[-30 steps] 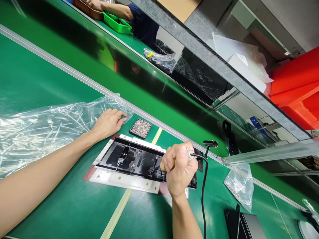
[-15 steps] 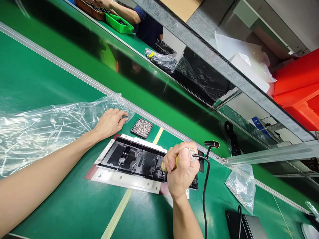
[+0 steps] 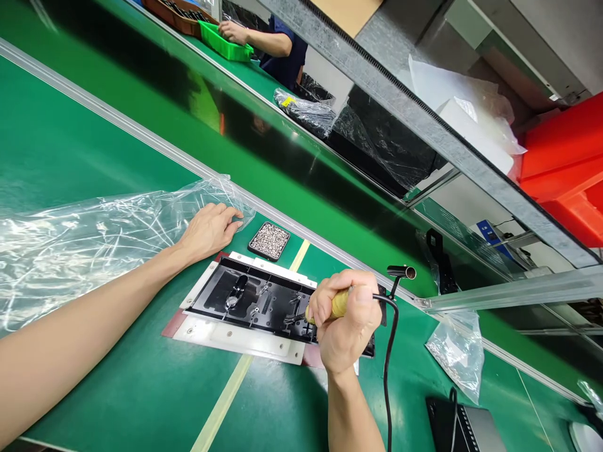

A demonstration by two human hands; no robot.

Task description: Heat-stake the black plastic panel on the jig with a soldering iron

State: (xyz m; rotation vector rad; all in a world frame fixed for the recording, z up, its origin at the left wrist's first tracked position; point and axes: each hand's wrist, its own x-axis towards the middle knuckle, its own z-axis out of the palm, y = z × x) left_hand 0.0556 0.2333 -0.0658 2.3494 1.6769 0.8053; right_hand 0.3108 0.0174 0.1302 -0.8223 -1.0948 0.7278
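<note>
My right hand (image 3: 348, 320) is wrapped round the yellow handle of a soldering iron (image 3: 340, 305). The iron's tip points left and down at a black plastic panel (image 3: 277, 302); whether it touches I cannot tell. That panel lies in a white fixture (image 3: 240, 339) with screws along its edges, and my right hand hides part of its right end. My left hand (image 3: 210, 231) rests, fingers loosely apart, by the edge of a clear plastic sheet (image 3: 117, 229). To its right sits a small black tray (image 3: 269, 241) full of tiny metal pieces.
A metal tube holder (image 3: 401, 272) stands behind my right hand, and the iron's black cord (image 3: 389, 364) runs down beside my wrist. Further right lie a clear bag (image 3: 456, 351) and a dark device (image 3: 466, 427). Across the bench a co-worker's hand (image 3: 234, 31) is over a green bin (image 3: 223, 44).
My right hand has shifted slightly and its grip has turned, showing more of the yellow handle. My left hand stays put. The co-worker's hand has moved right to the green bin.
</note>
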